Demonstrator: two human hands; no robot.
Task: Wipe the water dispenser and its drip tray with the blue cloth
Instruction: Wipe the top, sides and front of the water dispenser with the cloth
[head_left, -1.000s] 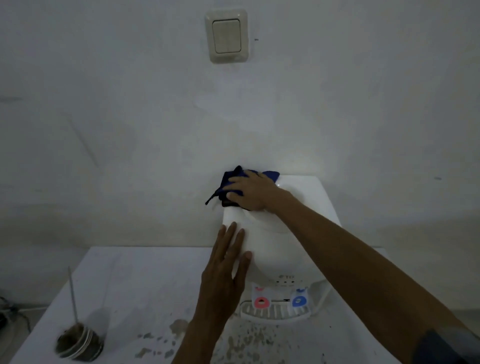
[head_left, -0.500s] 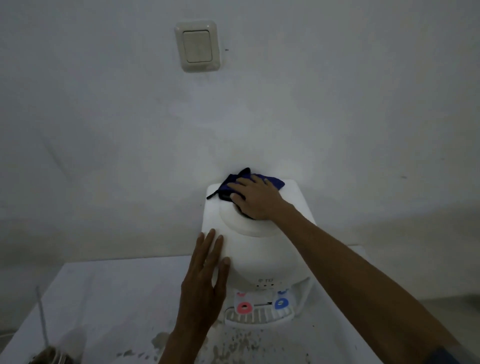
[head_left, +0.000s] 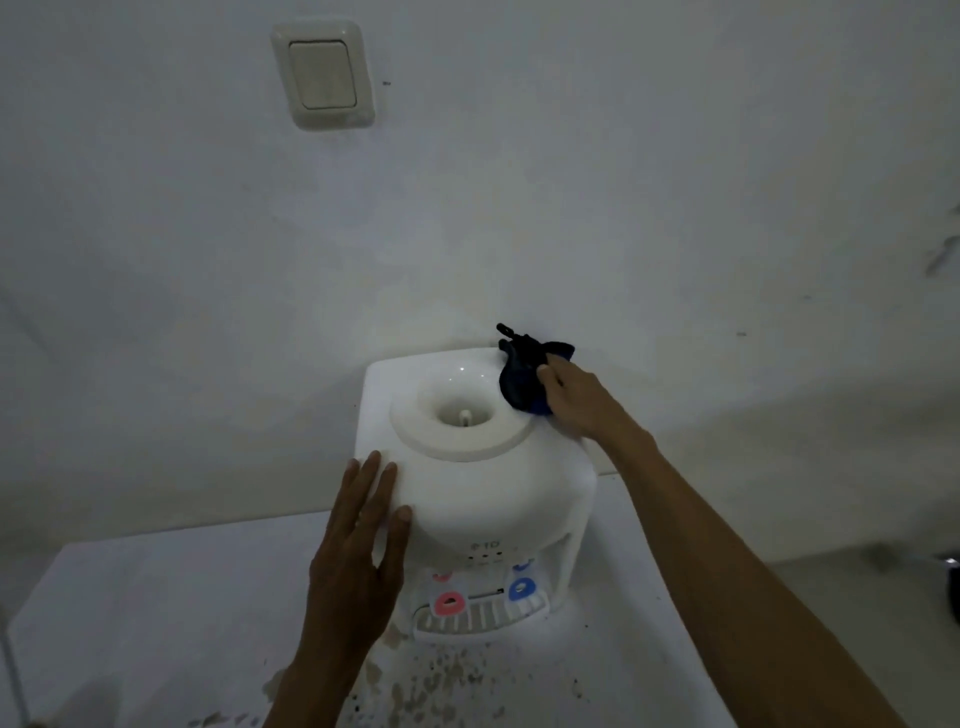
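**1. Table** (head_left: 130, 623). White top, nearest me. Brown specks lie at 6 o'clock of the unit.

**2. Left hand** (head_left: 358, 561). Fingers straight and close together, palm flat on the unit's flank at 9 o'clock. It holds nothing. I take it to be bracing the body.

**3. Drip tray** (head_left: 478, 618). Slotted white tray at the foot of the front face, 6 o'clock of the unit, under the pink tap (head_left: 450, 603) and the blue tap (head_left: 522, 590). Its long axis runs 9 to 3 across my view. The cloth is nowhere near it, so I judge it not yet wiped.

**4. Water dispenser** (head_left: 483, 499). White, upright on the table with its back by the wall. The round bottle well (head_left: 462, 415) on top is bare, with a spike at its centre.

**5. Right hand** (head_left: 576, 400). Fingers curled down over the bunched blue cloth (head_left: 519, 384), pressing it on the top's rear right corner at 1 o'clock of the well, against the collar's rim.
- Relation: from this hand the tray lies toward 7 o'clock, down the front face and well apart. The left hand is nearer the tray but carries no cloth. I judge the cloth hand must come round the collar and down.
- Change: half a second ago the cloth sat at 11 o'clock of the well, with the hand over the well's back. It has now crossed to 1 o'clock and the well is uncovered. The left hand stays on the same flank.

**6. Light switch** (head_left: 323, 75). On the wall, farthest from me, at 11 o'clock.
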